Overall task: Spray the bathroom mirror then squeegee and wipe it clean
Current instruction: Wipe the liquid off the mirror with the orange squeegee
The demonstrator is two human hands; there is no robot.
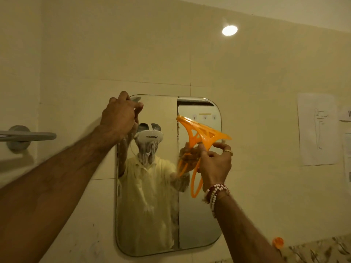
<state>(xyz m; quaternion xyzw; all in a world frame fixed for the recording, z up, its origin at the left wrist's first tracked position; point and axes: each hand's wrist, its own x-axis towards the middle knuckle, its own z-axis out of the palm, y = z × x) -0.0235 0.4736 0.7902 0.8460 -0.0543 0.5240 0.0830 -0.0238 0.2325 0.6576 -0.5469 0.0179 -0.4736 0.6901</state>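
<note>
Nearest the camera, two bare forearms rise from the bottom corners of the frame toward the wall. The right hand [215,164], at centre right with a beaded white-and-red bracelet [215,192] on its wrist and a gold ring [228,151] on one finger, grips the looped handle of an orange openwork plastic squeegee [204,133]. The squeegee's wide blade edge runs on a slant from the centre of the frame down to the right, held just in front of the glass; whether the blade touches the glass cannot be told.

The left hand [120,115], left of centre, is curled with its fingertips pinched together at the upper left corner of the rounded rectangular wall mirror [199,224]; whether it holds anything cannot be told.

The mirror hangs on the pale tiled wall [152,54] in the lower middle of the frame. Its left part is streaked with whitish foam, and its right part looks clearer.

At the left edge, a grey wall-mounted bar [28,136] sticks out. A white paper sheet with a line drawing [318,130] is stuck to the wall at right. A small orange round object [277,242] sits at lower right. A bright round light spot [229,30] shines on the wall, top centre.
</note>
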